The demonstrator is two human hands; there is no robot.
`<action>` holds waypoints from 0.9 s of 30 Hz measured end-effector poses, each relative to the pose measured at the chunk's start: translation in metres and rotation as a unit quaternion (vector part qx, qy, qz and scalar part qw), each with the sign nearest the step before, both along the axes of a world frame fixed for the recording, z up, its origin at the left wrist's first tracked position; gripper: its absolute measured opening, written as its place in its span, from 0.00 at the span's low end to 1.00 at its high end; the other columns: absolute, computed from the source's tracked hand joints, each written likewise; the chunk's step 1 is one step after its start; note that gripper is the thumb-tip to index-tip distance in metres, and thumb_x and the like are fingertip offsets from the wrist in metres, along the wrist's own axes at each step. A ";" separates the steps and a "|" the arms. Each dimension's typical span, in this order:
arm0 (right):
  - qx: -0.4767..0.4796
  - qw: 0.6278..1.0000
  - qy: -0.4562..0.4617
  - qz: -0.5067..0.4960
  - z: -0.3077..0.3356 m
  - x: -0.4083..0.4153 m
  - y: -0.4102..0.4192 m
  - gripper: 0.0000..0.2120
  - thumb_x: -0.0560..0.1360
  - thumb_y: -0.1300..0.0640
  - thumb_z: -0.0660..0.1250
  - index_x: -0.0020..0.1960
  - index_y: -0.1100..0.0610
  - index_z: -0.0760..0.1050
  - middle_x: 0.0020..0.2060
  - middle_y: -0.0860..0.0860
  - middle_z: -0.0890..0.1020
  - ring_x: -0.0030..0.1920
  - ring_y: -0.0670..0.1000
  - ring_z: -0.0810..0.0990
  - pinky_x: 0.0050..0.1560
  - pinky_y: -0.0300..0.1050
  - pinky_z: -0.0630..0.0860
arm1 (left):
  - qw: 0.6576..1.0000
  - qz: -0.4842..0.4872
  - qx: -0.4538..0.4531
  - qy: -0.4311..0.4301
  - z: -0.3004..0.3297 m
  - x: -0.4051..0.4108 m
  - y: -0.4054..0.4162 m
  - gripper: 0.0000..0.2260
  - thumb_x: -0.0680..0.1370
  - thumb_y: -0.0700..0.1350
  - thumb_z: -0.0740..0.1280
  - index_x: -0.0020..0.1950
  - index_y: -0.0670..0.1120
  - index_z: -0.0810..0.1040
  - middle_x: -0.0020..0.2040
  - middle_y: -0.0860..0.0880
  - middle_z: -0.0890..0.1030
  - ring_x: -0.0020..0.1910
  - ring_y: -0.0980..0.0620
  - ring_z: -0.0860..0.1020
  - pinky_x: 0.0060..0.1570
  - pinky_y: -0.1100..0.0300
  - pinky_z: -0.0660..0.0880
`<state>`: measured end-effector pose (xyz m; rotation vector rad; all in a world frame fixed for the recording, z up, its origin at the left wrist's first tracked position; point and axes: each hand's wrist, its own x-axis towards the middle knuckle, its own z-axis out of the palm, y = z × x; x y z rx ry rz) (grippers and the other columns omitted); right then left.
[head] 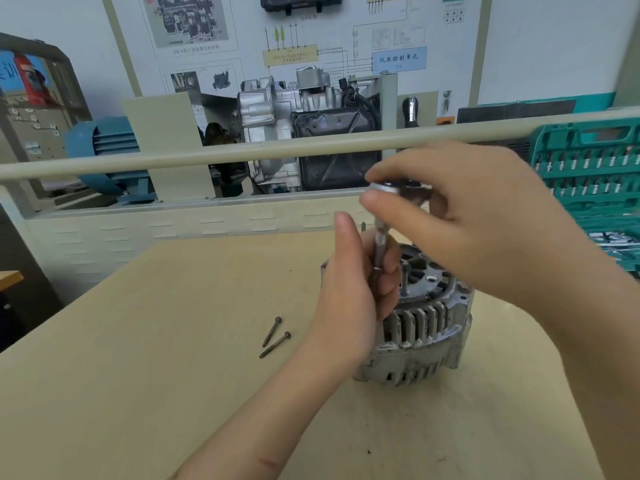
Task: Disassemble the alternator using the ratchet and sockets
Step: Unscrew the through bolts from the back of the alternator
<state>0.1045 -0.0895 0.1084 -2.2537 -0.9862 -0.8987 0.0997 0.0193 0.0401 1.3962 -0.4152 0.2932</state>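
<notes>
We steady the extension bar (379, 261) in our left hand (349, 292) — right hand (460, 216) grips the ratchet head (398, 188) to spin a through-bolt out of the alternator (426, 327).

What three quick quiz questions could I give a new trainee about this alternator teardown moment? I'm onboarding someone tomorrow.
1. True or false: the right hand grips the ratchet head above the alternator.
2. How many loose bolts lie on the table, left of the alternator?
A) none B) two C) five
3. Fill in: the left hand steadies the ____ running down from the ratchet.

Key:
1. True.
2. B, two.
3. Extension bar; its lower end is hidden by the fingers.
</notes>
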 end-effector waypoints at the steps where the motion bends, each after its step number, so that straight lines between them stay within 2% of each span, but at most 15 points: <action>1: 0.002 1.000 0.003 0.022 0.000 0.001 -0.002 0.17 0.72 0.42 0.56 0.52 0.48 0.78 0.37 0.38 0.76 0.36 0.31 0.71 0.40 0.29 0.66 | 0.999 -0.023 0.029 0.007 0.002 0.001 0.005 0.24 0.71 0.63 0.43 0.25 0.52 0.68 0.21 0.54 0.66 0.20 0.56 0.65 0.21 0.67 0.63; 4: 0.007 0.997 0.013 0.077 0.000 0.005 -0.006 0.14 0.74 0.49 0.59 0.53 0.51 0.79 0.38 0.30 0.72 0.37 0.26 0.70 0.45 0.22 0.65 | 0.985 -0.072 0.152 0.031 0.014 0.002 0.023 0.21 0.73 0.58 0.50 0.32 0.50 0.75 0.27 0.50 0.77 0.32 0.49 0.78 0.34 0.59 0.76; 6: 0.009 0.994 0.022 0.109 0.000 0.006 -0.004 0.14 0.74 0.51 0.60 0.55 0.53 0.79 0.39 0.30 0.72 0.40 0.28 0.72 0.46 0.22 0.66 | 0.967 -0.073 0.244 0.027 0.023 -0.001 0.039 0.15 0.75 0.52 0.56 0.45 0.48 0.80 0.39 0.48 0.83 0.44 0.49 0.81 0.47 0.54 0.78; 8: 0.008 0.991 0.028 0.133 -0.001 0.006 -0.001 0.15 0.74 0.51 0.60 0.56 0.53 0.79 0.39 0.33 0.75 0.41 0.34 0.74 0.46 0.27 0.68 | 0.943 -0.072 0.324 0.001 0.030 -0.007 0.053 0.12 0.74 0.46 0.61 0.55 0.46 0.78 0.50 0.49 0.83 0.52 0.54 0.80 0.55 0.55 0.76; 10: -0.001 0.989 0.027 0.142 -0.003 0.007 0.002 0.15 0.75 0.52 0.59 0.57 0.54 0.78 0.40 0.36 0.77 0.43 0.38 0.74 0.46 0.30 0.68 | 0.922 -0.054 0.384 -0.025 0.034 -0.011 0.062 0.10 0.73 0.44 0.65 0.53 0.47 0.79 0.49 0.49 0.83 0.50 0.54 0.80 0.54 0.56 0.77; 12: -0.011 0.987 0.048 0.155 -0.003 0.008 0.001 0.15 0.76 0.54 0.59 0.60 0.52 0.76 0.43 0.39 0.77 0.47 0.41 0.74 0.49 0.32 0.69 | 0.918 -0.030 0.393 -0.033 0.036 -0.013 0.062 0.03 0.72 0.45 0.68 0.44 0.49 0.80 0.39 0.49 0.83 0.39 0.53 0.80 0.43 0.59 0.77; 14: -0.016 0.979 0.093 0.180 -0.002 0.010 -0.003 0.14 0.78 0.56 0.60 0.61 0.43 0.71 0.48 0.38 0.77 0.51 0.40 0.74 0.54 0.32 0.69 | 0.918 -0.006 0.394 -0.043 0.036 -0.013 0.060 0.04 0.71 0.48 0.70 0.36 0.51 0.78 0.31 0.53 0.78 0.32 0.57 0.75 0.34 0.62 0.72; 16: -0.023 0.975 0.112 0.191 0.000 0.010 -0.008 0.17 0.77 0.57 0.60 0.56 0.35 0.67 0.51 0.33 0.75 0.50 0.36 0.75 0.55 0.33 0.69 | 0.920 0.006 0.389 -0.051 0.035 -0.012 0.059 0.04 0.68 0.50 0.69 0.33 0.52 0.77 0.29 0.55 0.77 0.31 0.58 0.75 0.34 0.58 0.73; 18: -0.026 0.975 0.102 0.194 0.001 0.010 -0.010 0.16 0.76 0.55 0.60 0.54 0.33 0.67 0.52 0.33 0.75 0.45 0.36 0.76 0.51 0.37 0.73 | 0.921 0.007 0.384 -0.058 0.035 -0.013 0.056 0.04 0.67 0.50 0.69 0.32 0.55 0.77 0.29 0.55 0.79 0.32 0.58 0.77 0.37 0.59 0.75; 21: -0.027 0.972 0.105 0.208 0.004 0.008 -0.012 0.16 0.72 0.53 0.59 0.53 0.34 0.69 0.54 0.38 0.77 0.40 0.43 0.77 0.43 0.43 0.75 | 0.922 0.005 0.381 -0.062 0.035 -0.015 0.053 0.02 0.67 0.50 0.70 0.35 0.55 0.79 0.32 0.53 0.81 0.34 0.56 0.79 0.39 0.56 0.77; 24: -0.022 0.967 0.102 0.231 0.005 0.007 -0.016 0.15 0.72 0.54 0.61 0.52 0.35 0.71 0.53 0.37 0.77 0.36 0.50 0.75 0.38 0.46 0.74 | 0.924 0.016 0.375 -0.071 0.033 -0.017 0.049 0.05 0.69 0.46 0.72 0.35 0.53 0.79 0.32 0.51 0.82 0.34 0.54 0.80 0.40 0.57 0.78; 26: -0.023 0.967 0.099 0.235 0.006 0.006 -0.019 0.14 0.71 0.51 0.64 0.52 0.34 0.71 0.51 0.39 0.77 0.33 0.51 0.74 0.34 0.43 0.73 | 0.922 0.030 0.379 -0.073 0.032 -0.017 0.045 0.04 0.68 0.47 0.73 0.36 0.50 0.80 0.34 0.49 0.83 0.35 0.51 0.81 0.39 0.55 0.78; 27: -0.023 0.969 0.091 0.230 0.006 0.007 -0.019 0.13 0.70 0.49 0.65 0.52 0.34 0.71 0.49 0.41 0.77 0.32 0.49 0.74 0.32 0.38 0.72 | 0.920 0.045 0.382 -0.075 0.031 -0.018 0.043 0.05 0.68 0.48 0.74 0.36 0.48 0.80 0.35 0.47 0.83 0.35 0.49 0.81 0.38 0.54 0.78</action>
